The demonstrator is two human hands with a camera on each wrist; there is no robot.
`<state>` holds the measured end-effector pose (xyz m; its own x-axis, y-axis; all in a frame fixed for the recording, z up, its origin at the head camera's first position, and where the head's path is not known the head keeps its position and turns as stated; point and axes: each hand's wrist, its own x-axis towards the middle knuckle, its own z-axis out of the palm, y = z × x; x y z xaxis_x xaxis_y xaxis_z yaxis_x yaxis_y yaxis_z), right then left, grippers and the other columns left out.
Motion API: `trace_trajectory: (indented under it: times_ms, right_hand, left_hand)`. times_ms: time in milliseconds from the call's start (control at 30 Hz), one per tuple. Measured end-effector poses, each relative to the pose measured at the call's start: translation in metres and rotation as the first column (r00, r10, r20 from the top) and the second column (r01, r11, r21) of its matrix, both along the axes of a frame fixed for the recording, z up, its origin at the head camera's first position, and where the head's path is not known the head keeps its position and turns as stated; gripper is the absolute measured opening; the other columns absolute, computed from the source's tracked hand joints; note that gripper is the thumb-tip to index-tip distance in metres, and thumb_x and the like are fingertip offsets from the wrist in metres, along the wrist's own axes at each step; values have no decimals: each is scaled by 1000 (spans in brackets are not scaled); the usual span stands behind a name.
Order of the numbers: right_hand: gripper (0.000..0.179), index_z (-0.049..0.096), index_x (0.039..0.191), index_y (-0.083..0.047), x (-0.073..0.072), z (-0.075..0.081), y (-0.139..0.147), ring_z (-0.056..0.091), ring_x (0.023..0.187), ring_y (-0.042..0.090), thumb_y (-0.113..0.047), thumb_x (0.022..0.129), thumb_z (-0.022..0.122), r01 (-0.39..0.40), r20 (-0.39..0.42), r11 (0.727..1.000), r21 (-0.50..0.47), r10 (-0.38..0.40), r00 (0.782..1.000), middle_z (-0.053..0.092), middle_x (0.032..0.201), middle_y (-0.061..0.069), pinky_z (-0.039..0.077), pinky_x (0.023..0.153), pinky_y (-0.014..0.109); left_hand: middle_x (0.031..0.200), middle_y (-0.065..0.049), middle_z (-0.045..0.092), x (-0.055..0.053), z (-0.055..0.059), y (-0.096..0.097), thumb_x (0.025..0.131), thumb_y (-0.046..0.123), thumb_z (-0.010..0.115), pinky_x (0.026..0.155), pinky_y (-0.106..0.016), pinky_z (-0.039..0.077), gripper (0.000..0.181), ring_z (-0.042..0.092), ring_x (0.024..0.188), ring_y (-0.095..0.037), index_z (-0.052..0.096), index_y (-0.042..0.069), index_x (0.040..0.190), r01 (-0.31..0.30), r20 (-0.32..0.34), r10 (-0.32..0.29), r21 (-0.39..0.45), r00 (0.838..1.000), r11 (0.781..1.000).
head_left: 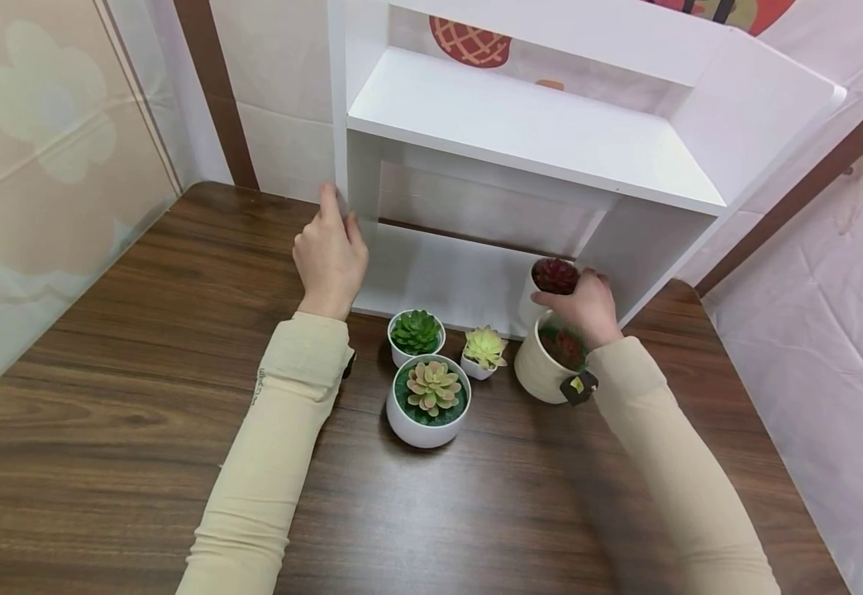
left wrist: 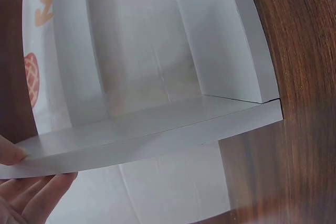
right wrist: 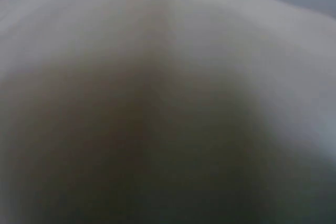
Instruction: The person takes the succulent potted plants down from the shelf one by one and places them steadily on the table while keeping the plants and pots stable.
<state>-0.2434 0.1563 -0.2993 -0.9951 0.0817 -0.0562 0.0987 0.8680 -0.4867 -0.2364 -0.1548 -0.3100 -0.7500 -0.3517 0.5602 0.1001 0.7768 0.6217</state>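
Observation:
A white shelf unit (head_left: 476,157) stands on the table. My left hand (head_left: 331,256) grips the front edge of its left side panel (left wrist: 142,139), thumb inside and fingers outside in the left wrist view. At the right of the bottom board, my right hand (head_left: 591,307) holds a dark red succulent (head_left: 555,275) in a white pot, thumb and fingers on either side. Just in front, under my right wrist, sits a larger cream pot (head_left: 534,368) with a reddish plant, partly hidden by the wrist. A blurred pale surface fills most of the right wrist view.
Close before the shelf, a green succulent (head_left: 415,332), a small yellow-green succulent (head_left: 485,347) and a peach-tipped succulent in a round white bowl (head_left: 426,430) stand on the brown wooden table (head_left: 141,397). Printed cloth (head_left: 45,140) hangs behind and at the sides.

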Motion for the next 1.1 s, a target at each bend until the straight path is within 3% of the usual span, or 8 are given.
trace_trajectory:
  times_ms: [400,733,1100]
  right_hand:
    - [88,34,136,15,-10,-2,-2,43,125,41,-43,80,69,37,115,999,-22,-34,993,41,135,32,37,105,46]
    - [92,26,140,17,-16,-8,-12,38,127,41,-40,82,69,78,105,995,-69,-70,992,30,140,34,34,108,45]
    - [90,29,139,14,-19,-13,-17,41,125,40,-36,78,73,137,72,985,-109,-129,989,31,139,31,35,108,44]
  left_hand:
    - [100,-29,67,0,0,-2,98,17,50,69,-60,47,28,65,84,-51,46,0,121,-5,7,5,-3,1000,1000]
    - [100,-30,67,2,-1,-4,98,16,51,69,-60,47,29,65,83,-51,46,-1,121,-7,0,7,5,1000,1000]
    - [100,-28,68,0,-2,-1,98,16,51,67,-59,47,28,65,81,-51,45,0,120,0,6,0,-4,1000,1000]
